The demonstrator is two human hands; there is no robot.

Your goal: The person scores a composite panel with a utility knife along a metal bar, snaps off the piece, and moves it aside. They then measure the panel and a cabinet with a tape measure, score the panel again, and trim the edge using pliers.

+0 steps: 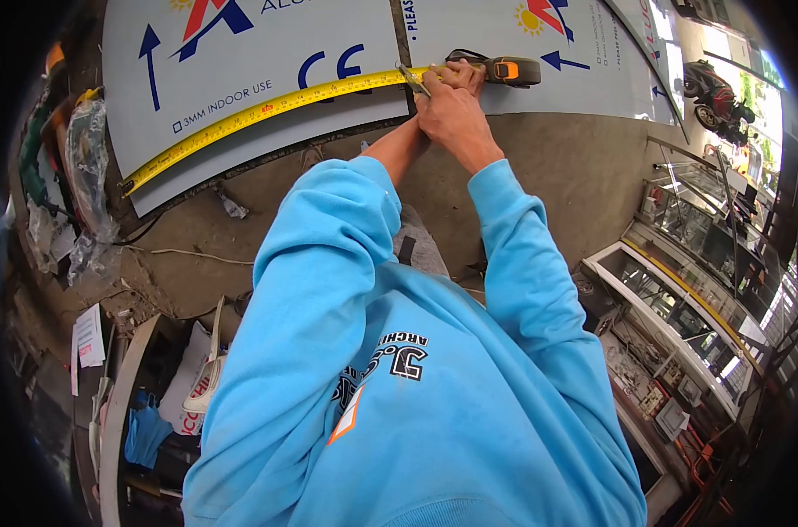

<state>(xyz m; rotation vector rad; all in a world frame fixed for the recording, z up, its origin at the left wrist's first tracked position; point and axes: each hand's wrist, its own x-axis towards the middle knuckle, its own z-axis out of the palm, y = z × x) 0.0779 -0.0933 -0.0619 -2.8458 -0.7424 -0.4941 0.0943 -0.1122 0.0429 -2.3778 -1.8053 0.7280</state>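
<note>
A yellow tape measure blade (267, 109) lies stretched across a printed grey-white panel (241, 53), with its hooked end at the panel's left corner. Its black and orange case (515, 71) rests at the right. My right hand (456, 114) is closed, pinching a thin, light-coloured stick-like marking tool (411, 80) against the blade near a dark gap between panels. Crossing beneath it, my left hand (471, 77) is mostly hidden; its visible fingers close on the tape beside the case.
A second printed panel (575, 88) continues to the right. Plastic-wrapped items (87, 176) and a cable (197, 256) lie on the left. At the lower left stands a shelf (122, 413) holding bags. White-framed windows (671, 321) lean at the right, and a motorbike (717, 101) stands farther back.
</note>
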